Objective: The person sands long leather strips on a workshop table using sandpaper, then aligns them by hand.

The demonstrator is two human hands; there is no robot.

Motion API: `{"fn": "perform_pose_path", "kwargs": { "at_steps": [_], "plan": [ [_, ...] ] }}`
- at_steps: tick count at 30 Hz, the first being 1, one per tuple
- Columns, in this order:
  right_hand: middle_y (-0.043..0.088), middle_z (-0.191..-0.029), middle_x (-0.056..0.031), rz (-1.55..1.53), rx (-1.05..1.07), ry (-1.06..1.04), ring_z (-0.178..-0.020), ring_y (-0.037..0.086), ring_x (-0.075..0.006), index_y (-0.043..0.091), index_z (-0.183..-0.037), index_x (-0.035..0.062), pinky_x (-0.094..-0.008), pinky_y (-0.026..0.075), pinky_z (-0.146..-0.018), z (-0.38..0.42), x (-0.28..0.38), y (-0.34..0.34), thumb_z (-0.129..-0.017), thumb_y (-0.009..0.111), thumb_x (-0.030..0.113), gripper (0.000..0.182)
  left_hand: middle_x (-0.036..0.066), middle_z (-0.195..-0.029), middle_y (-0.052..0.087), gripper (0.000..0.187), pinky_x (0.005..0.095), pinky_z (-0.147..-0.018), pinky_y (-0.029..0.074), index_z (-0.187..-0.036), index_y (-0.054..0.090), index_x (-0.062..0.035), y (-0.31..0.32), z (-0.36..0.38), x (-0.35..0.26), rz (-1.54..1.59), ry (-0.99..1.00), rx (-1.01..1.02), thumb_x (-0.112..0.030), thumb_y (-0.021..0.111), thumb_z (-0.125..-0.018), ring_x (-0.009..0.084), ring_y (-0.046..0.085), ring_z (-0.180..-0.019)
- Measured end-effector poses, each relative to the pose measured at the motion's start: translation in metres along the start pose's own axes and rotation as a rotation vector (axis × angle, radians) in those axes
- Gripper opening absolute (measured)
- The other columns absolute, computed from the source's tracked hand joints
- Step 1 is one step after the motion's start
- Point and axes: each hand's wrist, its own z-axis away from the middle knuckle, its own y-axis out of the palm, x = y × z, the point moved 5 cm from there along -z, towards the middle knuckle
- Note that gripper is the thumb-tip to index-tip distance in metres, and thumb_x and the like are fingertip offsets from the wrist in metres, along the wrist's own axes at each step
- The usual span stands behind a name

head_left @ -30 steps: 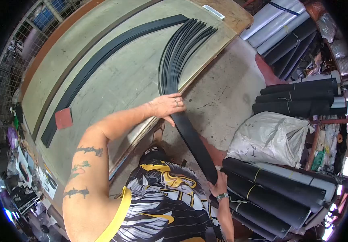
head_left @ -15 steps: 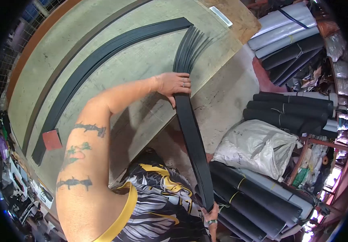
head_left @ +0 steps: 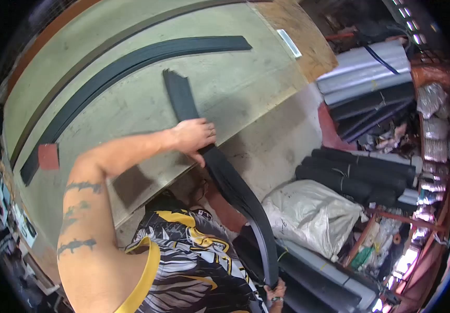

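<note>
A bundle of long black strips point(head_left: 235, 182) runs from over the table, past its edge, down to the lower right. My left hand point(head_left: 196, 138) is closed around it near the table edge, the thumb under and the fingers on top. Beyond that hand, the far end lies together over the tabletop. At the lower end, my right hand point(head_left: 274, 289), with a band at the wrist, grips the bundle; part of that hand is hidden. Between my hands the strips bow and separate slightly. A second stack of black strips point(head_left: 131, 62) lies curved across the table point(head_left: 146, 109).
A reddish square piece point(head_left: 48, 156) rests on the stack's near end. One long brown strip point(head_left: 86, 61) lies farther back. To the right are a white sack point(head_left: 311, 216), dark rolls point(head_left: 355, 175) and silver rolls point(head_left: 360, 70). More rolls point(head_left: 319, 281) lie near my right hand.
The bundle's far end has swung left over the table, and its fanned strips have come together. My left hand has moved left and slightly down with it. The camera view has shifted.
</note>
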Motion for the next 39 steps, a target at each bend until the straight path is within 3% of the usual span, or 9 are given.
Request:
{"fn": "perform_pose_path", "kwargs": {
  "at_steps": [4,9,15,20,23,24,30,35,39],
  "plan": [
    [0.063,-0.129,-0.0232,0.091,-0.033,-0.369,-0.122,0.056,-0.0482,0.057,-0.138,0.0035,-0.0536,0.043,-0.111,-0.154,0.025,-0.062,-0.064,0.093,0.022,0.084,0.017,-0.123,0.067,0.097,0.0438,-0.103,0.047,-0.116,0.067,-0.0015,-0.025,0.128,-0.055,-0.034,-0.423,-0.026,-0.087,0.07,-0.069,0.0339,0.061,-0.124],
    [0.051,-0.152,-0.0321,0.291,-0.009,-0.839,-0.143,0.044,-0.0502,0.043,-0.155,-0.0036,-0.0544,0.031,-0.124,-0.366,0.227,-0.151,-0.077,0.081,0.012,0.087,0.018,-0.125,0.069,0.098,0.0472,-0.11,0.045,-0.119,0.07,-0.0029,-0.056,0.295,-0.15,-0.072,-1.186,-0.016,-0.081,0.081,-0.061,0.0365,0.061,-0.127],
    [0.055,-0.145,-0.023,0.274,-0.322,-1.501,-0.131,0.049,-0.0484,0.046,-0.154,0.003,-0.0532,0.042,-0.116,-0.358,0.593,-0.269,-0.076,0.084,0.002,0.087,0.02,-0.115,0.067,0.089,0.0488,-0.097,0.05,-0.121,0.067,0.001,-0.083,0.427,-0.238,-0.254,-1.709,-0.191,-0.068,0.086,-0.068,0.0406,0.063,-0.111],
    [0.057,-0.146,-0.0181,0.283,-0.317,-1.602,-0.133,0.051,-0.0423,0.048,-0.154,0.0095,-0.049,0.046,-0.113,-0.312,0.763,-0.251,-0.076,0.088,0.008,0.088,0.022,-0.119,0.065,0.088,0.0492,-0.098,0.05,-0.127,0.063,0.0016,-0.049,0.51,-0.253,-0.247,-1.941,-0.244,-0.066,0.082,-0.075,0.0419,0.062,-0.113],
    [0.055,-0.151,-0.0167,0.337,-0.235,-1.6,-0.138,0.049,-0.0402,0.048,-0.155,0.0102,-0.0485,0.046,-0.113,-0.31,0.802,-0.198,-0.082,0.086,0.014,0.082,0.021,-0.131,0.063,0.088,0.0503,-0.106,0.047,-0.137,0.059,-0.0001,-0.015,0.539,-0.254,-0.151,-1.996,-0.225,-0.064,0.08,-0.08,0.0406,0.058,-0.125],
    [0.051,-0.157,-0.017,0.342,-0.178,-1.523,-0.144,0.046,-0.0398,0.043,-0.16,0.0113,-0.0505,0.042,-0.117,-0.324,0.805,-0.179,-0.09,0.081,0.027,0.082,0.022,-0.136,0.061,0.089,0.051,-0.11,0.045,-0.141,0.057,-0.0009,-0.002,0.546,-0.258,-0.107,-2.004,-0.221,-0.063,0.08,-0.081,0.0404,0.056,-0.13],
    [0.043,-0.163,-0.0221,0.376,-0.374,-1.471,-0.151,0.039,-0.0409,0.029,-0.166,0.007,-0.0539,0.031,-0.124,-0.318,0.808,-0.156,-0.094,0.074,0.046,0.093,0.021,-0.165,0.04,0.104,0.0543,-0.13,0.022,-0.161,0.035,-0.0009,0.012,0.519,-0.251,-0.306,-1.972,-0.227,-0.06,0.077,-0.087,0.0376,0.031,-0.157],
    [0.042,-0.164,-0.0231,0.383,-0.365,-1.464,-0.153,0.038,-0.0397,0.029,-0.167,0.0074,-0.0545,0.031,-0.125,-0.298,0.821,-0.154,-0.09,0.078,0.05,0.1,0.021,-0.166,0.036,0.11,0.0545,-0.129,0.023,-0.159,0.035,0.0062,-0.009,0.415,-0.156,-0.168,-1.781,-0.199,-0.068,0.072,-0.087,0.0372,0.026,-0.159],
    [0.042,-0.164,-0.0232,0.387,-0.311,-1.51,-0.154,0.037,-0.039,0.034,-0.165,0.0074,-0.0546,0.029,-0.126,-0.268,0.838,-0.149,-0.089,0.079,0.051,0.099,0.022,-0.165,0.037,0.108,0.0533,-0.129,0.022,-0.157,0.038,0.005,-0.011,0.318,-0.072,-0.061,-1.534,-0.43,-0.059,0.082,-0.081,0.0388,0.028,-0.158]
  ]
}}
